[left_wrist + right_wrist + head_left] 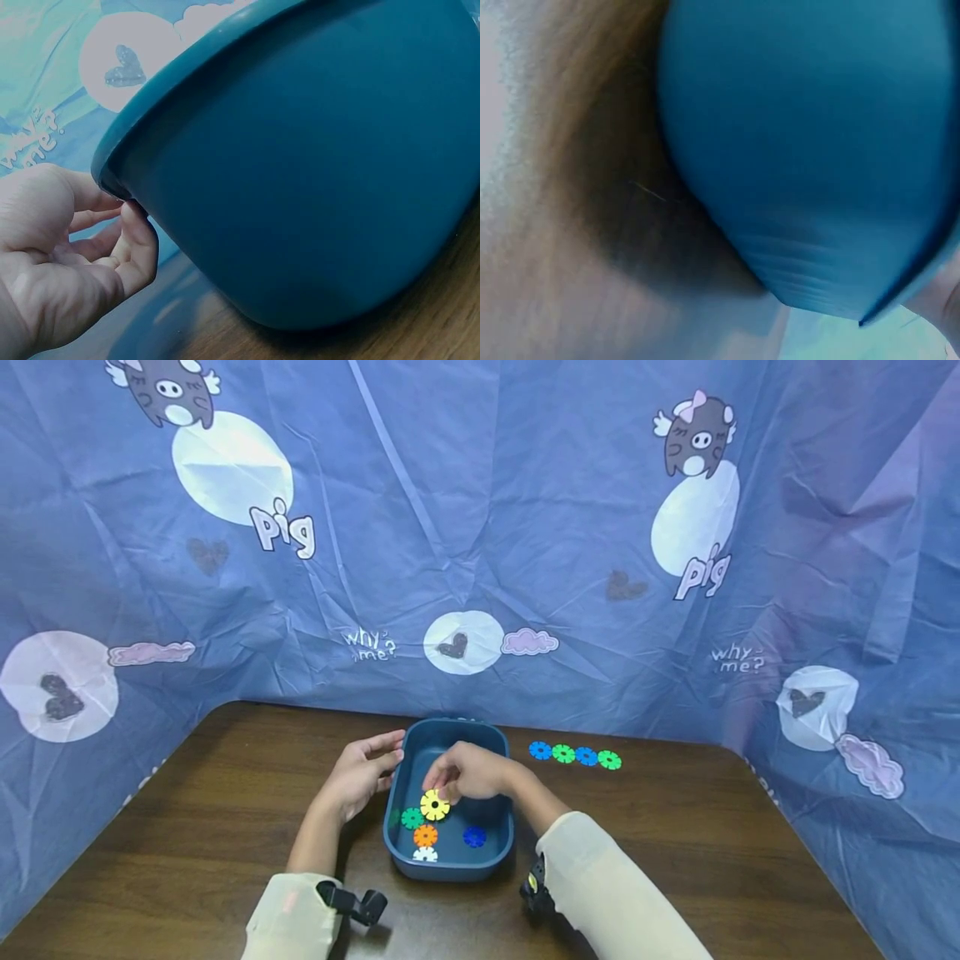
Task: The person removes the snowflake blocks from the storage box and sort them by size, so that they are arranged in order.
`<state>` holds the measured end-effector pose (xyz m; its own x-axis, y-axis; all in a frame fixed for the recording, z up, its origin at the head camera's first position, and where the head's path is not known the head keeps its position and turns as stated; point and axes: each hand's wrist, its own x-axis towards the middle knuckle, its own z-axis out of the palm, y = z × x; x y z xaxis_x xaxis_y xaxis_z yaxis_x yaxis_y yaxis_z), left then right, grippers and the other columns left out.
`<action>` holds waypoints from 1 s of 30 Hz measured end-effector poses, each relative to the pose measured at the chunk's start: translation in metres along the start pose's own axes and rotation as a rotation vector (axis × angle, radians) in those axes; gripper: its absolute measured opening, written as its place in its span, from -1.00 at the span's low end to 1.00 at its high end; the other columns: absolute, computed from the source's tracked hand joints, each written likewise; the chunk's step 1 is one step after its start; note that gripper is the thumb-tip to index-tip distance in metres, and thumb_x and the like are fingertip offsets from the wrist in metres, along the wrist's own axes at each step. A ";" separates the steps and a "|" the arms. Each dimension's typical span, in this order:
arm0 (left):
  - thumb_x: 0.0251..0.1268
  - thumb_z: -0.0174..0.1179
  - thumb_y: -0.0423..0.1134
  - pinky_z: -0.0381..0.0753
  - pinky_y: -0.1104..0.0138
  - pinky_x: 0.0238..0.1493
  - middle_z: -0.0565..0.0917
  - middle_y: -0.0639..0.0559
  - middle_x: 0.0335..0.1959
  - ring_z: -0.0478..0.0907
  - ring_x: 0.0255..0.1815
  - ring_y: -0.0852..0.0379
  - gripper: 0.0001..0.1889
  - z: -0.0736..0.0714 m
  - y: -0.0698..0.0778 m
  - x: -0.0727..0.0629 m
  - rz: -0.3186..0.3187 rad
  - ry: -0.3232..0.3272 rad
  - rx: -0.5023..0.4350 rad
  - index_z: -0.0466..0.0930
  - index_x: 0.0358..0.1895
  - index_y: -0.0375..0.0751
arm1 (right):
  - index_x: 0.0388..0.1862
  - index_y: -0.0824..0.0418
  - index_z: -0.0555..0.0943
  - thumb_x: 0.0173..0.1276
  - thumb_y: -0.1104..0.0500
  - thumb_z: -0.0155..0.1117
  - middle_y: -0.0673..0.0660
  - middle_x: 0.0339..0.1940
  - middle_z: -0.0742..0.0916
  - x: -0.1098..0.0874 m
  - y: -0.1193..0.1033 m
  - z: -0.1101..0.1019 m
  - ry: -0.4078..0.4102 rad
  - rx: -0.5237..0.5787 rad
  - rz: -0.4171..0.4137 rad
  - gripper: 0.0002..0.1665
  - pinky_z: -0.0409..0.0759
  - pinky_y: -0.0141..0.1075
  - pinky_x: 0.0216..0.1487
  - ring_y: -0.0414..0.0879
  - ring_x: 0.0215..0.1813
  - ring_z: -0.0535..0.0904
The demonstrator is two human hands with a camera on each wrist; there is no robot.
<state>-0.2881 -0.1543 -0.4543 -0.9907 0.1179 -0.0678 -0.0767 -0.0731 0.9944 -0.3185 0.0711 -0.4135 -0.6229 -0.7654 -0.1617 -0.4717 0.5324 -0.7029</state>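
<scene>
My left hand holds the left side of a deep blue plastic bin. In the left wrist view, its curled fingers meet the underside of the bin's rim. My right hand reaches over the right wall into the bin and pinches a yellow notched disc, a flower-shaped building piece. Lower in the bin lie a green disc, an orange disc, a white disc and a dark blue disc. The right wrist view shows the bin's outer wall; the right hand's fingers are hidden there.
Right of the bin, a row of alternating blue and green discs lies on the brown wooden table. A blue cloth printed with pigs hangs behind the table and along its sides.
</scene>
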 end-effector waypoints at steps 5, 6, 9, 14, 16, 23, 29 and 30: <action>0.54 0.10 -0.39 0.65 0.38 -0.15 0.44 -0.28 0.28 0.51 0.04 0.13 -0.51 0.001 0.000 -0.001 0.002 0.003 0.004 0.36 0.47 -0.38 | -0.06 0.25 0.77 0.39 0.42 0.34 0.03 -0.32 0.78 -0.005 -0.003 -0.008 0.019 0.068 0.009 -0.79 0.72 -0.28 -0.18 -0.10 -0.32 0.71; 0.54 0.10 -0.38 0.65 0.38 -0.15 0.44 -0.28 0.28 0.51 0.04 0.13 -0.50 0.001 0.000 -0.001 0.004 0.004 0.003 0.35 0.47 -0.39 | -0.06 0.26 0.77 0.39 0.42 0.34 0.04 -0.32 0.78 -0.007 -0.004 -0.010 0.024 0.078 0.009 -0.79 0.73 -0.26 -0.18 -0.09 -0.33 0.72; 0.54 0.10 -0.39 0.65 0.38 -0.15 0.45 -0.26 0.26 0.51 0.03 0.14 -0.51 0.001 0.000 -0.001 0.000 0.008 -0.001 0.36 0.47 -0.38 | -0.06 0.29 0.77 0.42 0.40 0.31 0.07 -0.31 0.78 -0.011 -0.006 -0.016 0.042 0.110 0.014 -0.81 0.75 -0.19 -0.15 -0.06 -0.31 0.72; 0.54 0.10 -0.39 0.66 0.38 -0.15 0.46 -0.23 0.23 0.53 0.00 0.16 -0.52 0.001 -0.001 0.000 -0.010 0.020 0.004 0.38 0.46 -0.35 | -0.05 0.30 0.76 0.44 0.40 0.29 0.09 -0.28 0.78 -0.020 -0.006 -0.029 0.088 0.141 0.011 -0.81 0.75 -0.15 -0.13 -0.05 -0.28 0.73; 0.54 0.10 -0.39 0.66 0.39 -0.15 0.46 -0.22 0.23 0.53 -0.01 0.16 -0.52 0.000 -0.001 0.000 -0.011 0.022 0.004 0.38 0.46 -0.35 | -0.04 0.31 0.76 0.45 0.40 0.28 0.11 -0.27 0.78 -0.024 -0.005 -0.034 0.112 0.150 0.007 -0.81 0.75 -0.14 -0.11 -0.04 -0.27 0.73; 0.55 0.10 -0.40 0.65 0.39 -0.16 0.46 -0.21 0.23 0.52 0.00 0.17 -0.52 -0.001 -0.001 -0.001 -0.010 0.023 -0.003 0.38 0.46 -0.35 | -0.04 0.33 0.75 0.46 0.39 0.27 0.14 -0.20 0.79 -0.040 0.002 -0.053 0.196 0.202 0.007 -0.81 0.70 0.08 0.00 0.05 -0.21 0.75; 0.55 0.09 -0.40 0.65 0.39 -0.16 0.45 -0.23 0.24 0.51 0.00 0.17 -0.51 0.000 -0.001 -0.001 -0.001 0.010 -0.007 0.36 0.47 -0.37 | -0.04 0.35 0.74 0.45 0.38 0.28 0.17 -0.21 0.80 -0.059 0.013 -0.068 0.268 0.214 0.031 -0.82 0.73 -0.05 -0.08 0.06 -0.20 0.73; 0.55 0.09 -0.40 0.65 0.39 -0.16 0.45 -0.23 0.24 0.51 0.00 0.17 -0.51 0.000 -0.001 0.000 -0.001 0.011 -0.009 0.36 0.47 -0.37 | -0.04 0.34 0.75 0.45 0.38 0.29 0.17 -0.21 0.80 -0.063 0.016 -0.070 0.281 0.211 0.041 -0.82 0.73 -0.08 -0.10 0.08 -0.20 0.73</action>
<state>-0.2875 -0.1539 -0.4556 -0.9918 0.1075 -0.0693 -0.0783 -0.0824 0.9935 -0.3306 0.1530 -0.3656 -0.7999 -0.5999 -0.0169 -0.3213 0.4519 -0.8322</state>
